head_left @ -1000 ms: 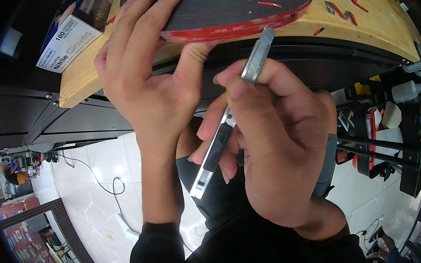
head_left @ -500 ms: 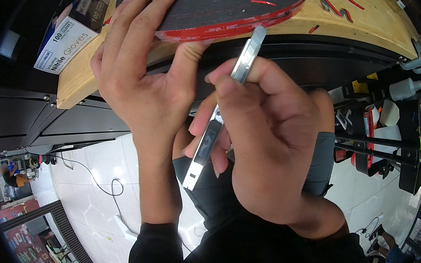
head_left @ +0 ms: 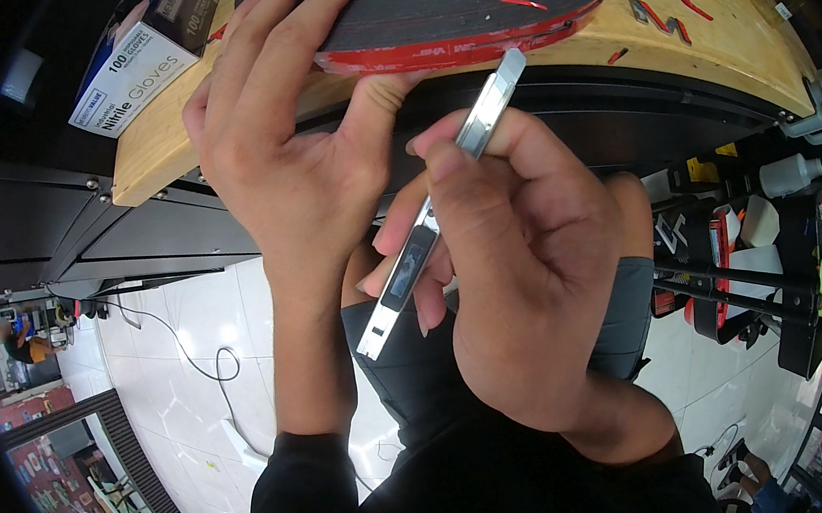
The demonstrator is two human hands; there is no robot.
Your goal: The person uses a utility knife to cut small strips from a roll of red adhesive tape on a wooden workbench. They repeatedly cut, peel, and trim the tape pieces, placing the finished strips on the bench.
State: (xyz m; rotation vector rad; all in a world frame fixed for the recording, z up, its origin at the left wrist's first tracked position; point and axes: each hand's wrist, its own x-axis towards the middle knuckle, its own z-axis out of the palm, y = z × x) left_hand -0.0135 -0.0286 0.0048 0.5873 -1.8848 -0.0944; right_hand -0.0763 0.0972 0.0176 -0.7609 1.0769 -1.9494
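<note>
Left hand (head_left: 291, 173) is clamping the slab (head_left: 431, 24) at the front edge of the surface (head_left: 731, 65): fingers lying over the black top, thumb bearing on the red rim (head_left: 429, 55) from below. Right hand (head_left: 540, 229) is pinching the knife (head_left: 442, 205), blade end pointing up at that rim. Touching or just short, can't tell. Hands are sitting near each other, not touching.

Main risk, my read: blade skating along the rim into the left thumb, if it's snagging or taking too much push. Second: slab seems to be overhanging the front edge, so it could be tipping if the left grip is slackening. Third: loose red scrap (head_left: 523, 3) is lying on top near the rim, could be catching on the blade.

Room: left is tight, box (head_left: 133, 81) standing right beside the fingers. Right is freer, only a small scrap (head_left: 617, 56) and an M-shaped piece (head_left: 660, 22) lying there. Below the rim it's open air, but legs (head_left: 631, 266) are sitting underneath, so a dropped knife could be landing there. Slab's far side is running out of view.
</note>
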